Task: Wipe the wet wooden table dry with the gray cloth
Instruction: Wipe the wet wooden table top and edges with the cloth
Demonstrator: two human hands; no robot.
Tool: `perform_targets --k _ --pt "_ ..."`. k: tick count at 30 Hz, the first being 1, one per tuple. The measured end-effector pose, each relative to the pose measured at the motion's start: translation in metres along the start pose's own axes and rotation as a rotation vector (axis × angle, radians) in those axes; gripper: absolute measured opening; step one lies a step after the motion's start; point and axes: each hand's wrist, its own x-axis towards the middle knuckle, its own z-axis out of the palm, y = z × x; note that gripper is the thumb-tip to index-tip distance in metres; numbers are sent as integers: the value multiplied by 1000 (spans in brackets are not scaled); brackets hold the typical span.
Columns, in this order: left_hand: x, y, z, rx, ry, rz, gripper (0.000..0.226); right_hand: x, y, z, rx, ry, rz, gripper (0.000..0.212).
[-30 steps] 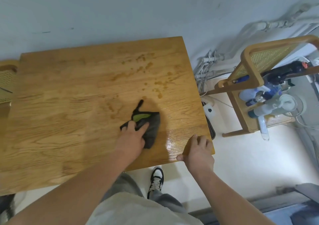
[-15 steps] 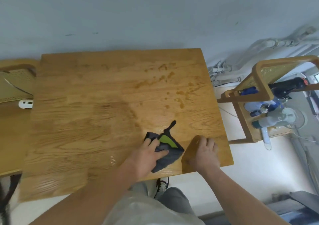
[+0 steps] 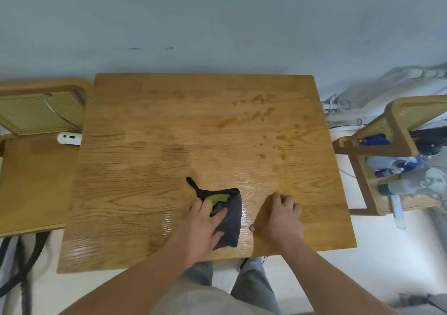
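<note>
My left hand (image 3: pixel 202 225) presses flat, hiding part of the gray cloth (image 3: pixel 229 220) — right hand (image 3: pixel 280 215) curled, empty, on the table (image 3: pixel 169 145).

surface (image 3: pixel 145 193): varnished wood, visible grain, glossy wet sheen near front edge, darker damp blotches toward far right | cloth (image 3: pixel 231 220): soft matt gray fabric, green patch, black trim | chair back (image 3: pixel 36 114): woven cane in smooth wood frame
</note>
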Motion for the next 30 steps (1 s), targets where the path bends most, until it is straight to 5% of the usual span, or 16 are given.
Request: perform_targets --k 4,8,15,19,24,26,30 --pt "22 -32 -15 48 96 -127 54 1 -4 -1 62 32 -38 117" --pt "18 -3 -2 -34 19 -270 61 0 -15 -2 123 104 -139 108" --pt "5 -56 -2 58 40 114 56 15 -36 -11 -21 40 -187 120" --pt "39 -105 -25 -15 42 -348 51 20 -38 -7 -61 33 -159 122" --pt "93 -61 -32 -297 120 -771 46 22 -38 -5 -53 22 -148 122" --pt "101 -31 -20 -296 155 -614 46 20 -38 -3 -54 34 -152 119" --pt "90 -43 -13 -186 40 43 48 21 -37 -4 -67 25 -160 117"
